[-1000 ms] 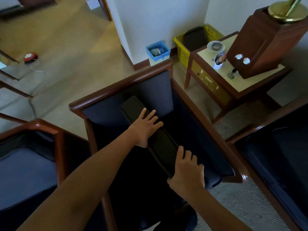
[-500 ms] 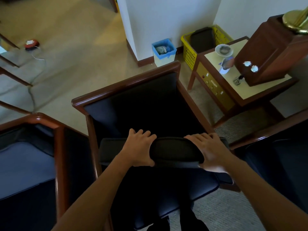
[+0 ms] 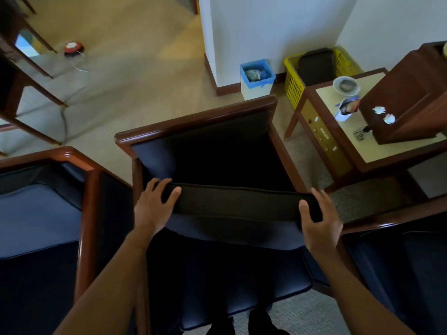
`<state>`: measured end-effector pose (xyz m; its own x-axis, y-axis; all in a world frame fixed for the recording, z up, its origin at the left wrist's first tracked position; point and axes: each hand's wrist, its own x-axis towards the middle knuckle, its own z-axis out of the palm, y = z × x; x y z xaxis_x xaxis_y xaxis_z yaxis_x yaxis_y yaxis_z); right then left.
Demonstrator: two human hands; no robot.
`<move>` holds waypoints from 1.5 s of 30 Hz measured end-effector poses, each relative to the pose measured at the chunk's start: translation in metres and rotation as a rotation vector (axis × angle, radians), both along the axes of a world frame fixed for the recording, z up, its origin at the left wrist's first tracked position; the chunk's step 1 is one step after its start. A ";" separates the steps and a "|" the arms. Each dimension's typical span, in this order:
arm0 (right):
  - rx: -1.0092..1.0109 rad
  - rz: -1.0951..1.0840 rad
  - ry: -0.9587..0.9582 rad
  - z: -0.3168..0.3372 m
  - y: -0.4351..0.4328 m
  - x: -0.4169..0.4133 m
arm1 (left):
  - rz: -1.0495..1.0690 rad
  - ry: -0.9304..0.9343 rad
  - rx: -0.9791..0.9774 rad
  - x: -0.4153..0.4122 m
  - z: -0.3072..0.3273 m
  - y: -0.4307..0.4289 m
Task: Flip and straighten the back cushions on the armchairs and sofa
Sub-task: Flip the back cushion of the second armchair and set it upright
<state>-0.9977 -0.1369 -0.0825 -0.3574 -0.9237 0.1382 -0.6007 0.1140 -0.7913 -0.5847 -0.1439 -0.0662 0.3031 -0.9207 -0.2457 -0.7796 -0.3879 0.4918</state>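
A dark back cushion [image 3: 239, 201] is held edge-up across the middle armchair [image 3: 193, 122], level between its wooden arms and above the navy seat. My left hand [image 3: 152, 206] grips the cushion's left end, thumb on top. My right hand [image 3: 319, 218] grips its right end. The chair's padded backrest behind the cushion is bare and in shadow. The cushion's lower part is hidden behind its top edge.
Another navy armchair [image 3: 43, 213] stands close on the left, a third seat [image 3: 406, 250] on the right. A wooden side table [image 3: 387, 151] carries a bowl, a cup and a brown box. A blue bin [image 3: 257, 78] and yellow basket [image 3: 294, 85] sit by the wall.
The cushion has turned from lying diagonally front-to-back to lying crosswise in the chair. Both hands have slid apart from its middle to its two ends.
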 end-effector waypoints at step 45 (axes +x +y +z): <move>-0.224 0.064 0.188 -0.074 -0.315 0.138 | 0.632 0.026 -0.370 0.086 -0.067 -0.157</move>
<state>-0.8597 -0.4524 -0.1562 -0.2481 -0.8827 0.3992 -0.7391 -0.0939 -0.6670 -0.4989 -0.3007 -0.1333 0.8025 -0.5957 0.0333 -0.4481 -0.5649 0.6928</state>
